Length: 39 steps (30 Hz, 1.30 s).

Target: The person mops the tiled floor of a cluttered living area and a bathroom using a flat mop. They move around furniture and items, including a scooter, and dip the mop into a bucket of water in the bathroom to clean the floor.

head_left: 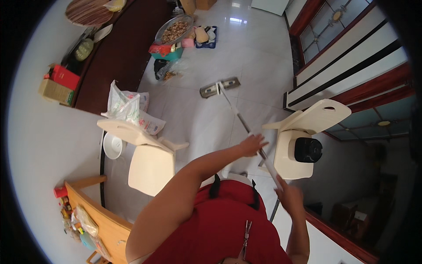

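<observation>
A flat mop slants across the middle of the view, its wide grey head lying on the pale tiled floor ahead of me. My left hand is closed around the middle of the pole. Higher up, near the pole's top end, my right hand is wrapped around it, slightly blurred. Between a cream plastic chair on the left and another cream chair on the right, the pole passes close to the right-hand one. On that chair's seat rests a black rounded object.
White plastic bags stand behind the left chair, beside a white bucket. Along the dark brown cabinet sit a bowl of brown pieces, a teal box and a blue tray. A wooden table is at lower left.
</observation>
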Available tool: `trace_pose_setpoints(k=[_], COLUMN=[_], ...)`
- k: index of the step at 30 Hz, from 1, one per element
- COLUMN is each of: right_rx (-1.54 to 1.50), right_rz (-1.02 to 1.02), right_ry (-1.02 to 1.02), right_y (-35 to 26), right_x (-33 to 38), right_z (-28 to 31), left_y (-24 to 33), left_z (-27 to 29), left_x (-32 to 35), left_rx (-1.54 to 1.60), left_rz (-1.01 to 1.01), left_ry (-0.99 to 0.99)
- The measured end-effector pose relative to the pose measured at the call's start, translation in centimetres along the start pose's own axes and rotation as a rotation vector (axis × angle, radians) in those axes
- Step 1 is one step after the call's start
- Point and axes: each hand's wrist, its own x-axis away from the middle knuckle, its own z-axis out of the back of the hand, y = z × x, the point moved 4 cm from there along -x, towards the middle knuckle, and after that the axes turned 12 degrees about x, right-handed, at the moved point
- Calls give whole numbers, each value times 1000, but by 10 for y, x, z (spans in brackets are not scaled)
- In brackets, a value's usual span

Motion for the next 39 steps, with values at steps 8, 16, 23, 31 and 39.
trace_pose_setpoints(k=[8,16,23,31,39], right_rx=[-172,-46,-23,-103,-253], right_rz=[-231,-170,11,27,-238], right_ry=[76,212,217,279,48], right_y=[5,43,61,81,180], right_x=[29,-114,-309,-463,-381], right_z=[90,157,164,166,166], left_y=[11,-93,-260,-374,-309], left_z=[10,106,174,220,148], left_x=[-62,-143,-214,-270,-350], left_rx=[407,280,14,-15,181], left_rz=[-321,-222,86,292,-166], left_ry=[-463,-281,-7,106,-551])
